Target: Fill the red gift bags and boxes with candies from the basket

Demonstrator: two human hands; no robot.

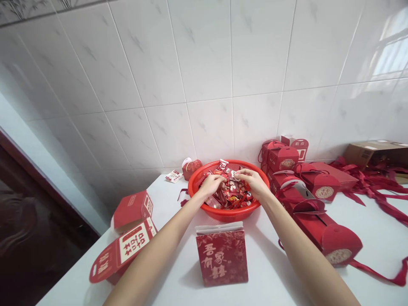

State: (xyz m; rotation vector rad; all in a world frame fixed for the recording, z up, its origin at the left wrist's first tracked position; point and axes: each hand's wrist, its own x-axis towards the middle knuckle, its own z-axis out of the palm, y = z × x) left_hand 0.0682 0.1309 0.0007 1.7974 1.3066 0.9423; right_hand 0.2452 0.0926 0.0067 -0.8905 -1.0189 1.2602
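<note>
A red plastic basket (pixel 228 216) holds a heap of small wrapped candies (pixel 234 198), mostly in red packaging. Both hands reach into it. My left hand (pixel 213 185) lies over the left part of the heap, fingers drawn together; whatever they hold is too small to name. On the other side, my right hand (pixel 253 180) pinches a wrapped candy between thumb and fingertips. In front of the basket, between my forearms, a dark red paper gift box (pixel 222 259) with gold characters stands upright, its pale top flaps raised.
Two red boxes, one folded (pixel 134 210) and one with a handle flap (pixel 124 250), lie at the left table edge. Several closed gift boxes (pixel 331 233) crowd the right side. Red ribbons (pixel 379 189) trail beside a cardboard carton (pixel 369 152). A tiled wall (pixel 207 127) stands behind.
</note>
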